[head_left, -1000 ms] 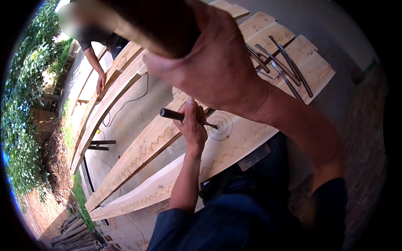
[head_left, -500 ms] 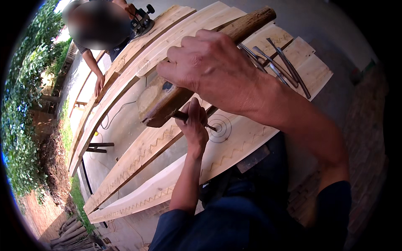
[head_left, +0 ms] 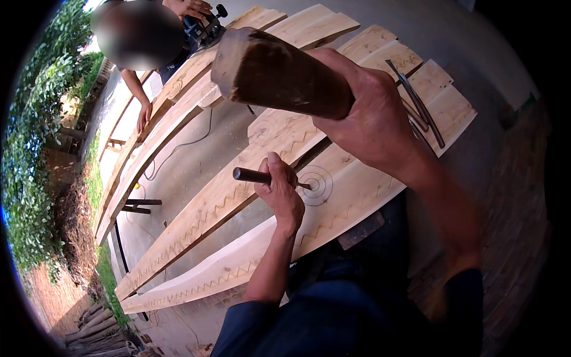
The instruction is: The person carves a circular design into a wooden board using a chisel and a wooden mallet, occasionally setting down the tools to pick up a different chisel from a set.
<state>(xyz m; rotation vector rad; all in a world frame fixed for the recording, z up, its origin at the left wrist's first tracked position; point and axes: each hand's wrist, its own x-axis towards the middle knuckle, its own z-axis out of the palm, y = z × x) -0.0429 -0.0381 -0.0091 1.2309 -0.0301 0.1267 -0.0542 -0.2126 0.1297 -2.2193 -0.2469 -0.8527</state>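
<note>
Gripping a dark-handled chisel (head_left: 257, 176), the left hand (head_left: 281, 193) is wrapped tight about the shaft with the thumb laid along the top; the handle end juts out to the left of the fist, and the thin blade runs right to meet a set of concentric circles (head_left: 316, 185) cut in the pale wooden plank (head_left: 357, 196) under the hand. The right hand (head_left: 372, 122), held above and to the right of the left, is clenched on a heavy wooden mallet (head_left: 279, 74), whose blunt brown head stands up and to the left of the fist, well clear of the chisel. The plank carries a zigzag line (head_left: 226, 276) along its near edge; a second plank (head_left: 220, 205) with the same zigzag lies just beyond the left hand. Several long metal carving tools (head_left: 423, 113) lie on the board ends right of the right hand. Beyond the mallet, another person (head_left: 143, 89) leans over further planks (head_left: 178, 113) with a dark power tool (head_left: 202, 30), its cable (head_left: 178, 149) trailing over the concrete floor (head_left: 172, 190). Green foliage (head_left: 41, 149) edges the far left. No containers, packages or labels can be made out.
</note>
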